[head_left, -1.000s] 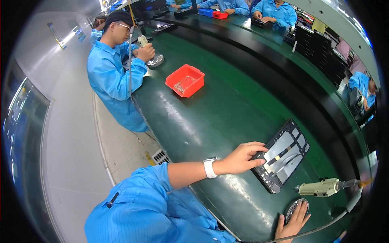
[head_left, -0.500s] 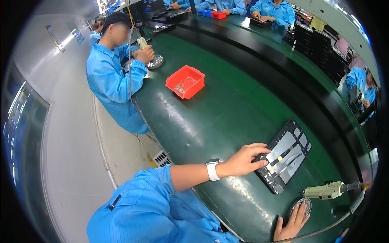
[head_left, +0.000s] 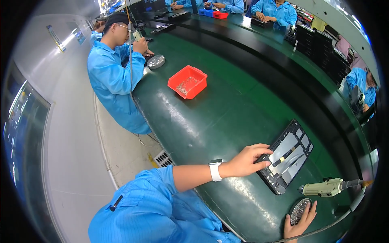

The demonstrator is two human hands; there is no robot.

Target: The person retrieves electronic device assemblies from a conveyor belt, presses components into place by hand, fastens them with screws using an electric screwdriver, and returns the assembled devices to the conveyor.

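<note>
My left hand (head_left: 248, 160), with a white-banded watch on its wrist, grips the near left edge of an opened tablet-like device (head_left: 288, 157). The device has a dark frame, silvery panels and flat dark cables inside, and it lies slanted on the green tabletop. Lower right, my right hand (head_left: 300, 225) curls around the near side of a round dish (head_left: 299, 212) full of small metal screws, its thumb on the left and fingers on the right. Just above that dish is a pale yellow-green electric screwdriver (head_left: 324, 188), which neither hand touches.
A red bin (head_left: 188, 82) with small metal pieces stands farther up the green table (head_left: 214, 117). At the far left a co-worker (head_left: 115, 77) in blue holds another screwdriver beside a second round dish (head_left: 156, 61). A black strip (head_left: 279, 75) runs along the table's far side.
My right hand has shifted from on top of the screws to the dish's near rim, uncovering them. The co-worker's screwdriver has moved up, away from the other dish. My left hand keeps its grip.
</note>
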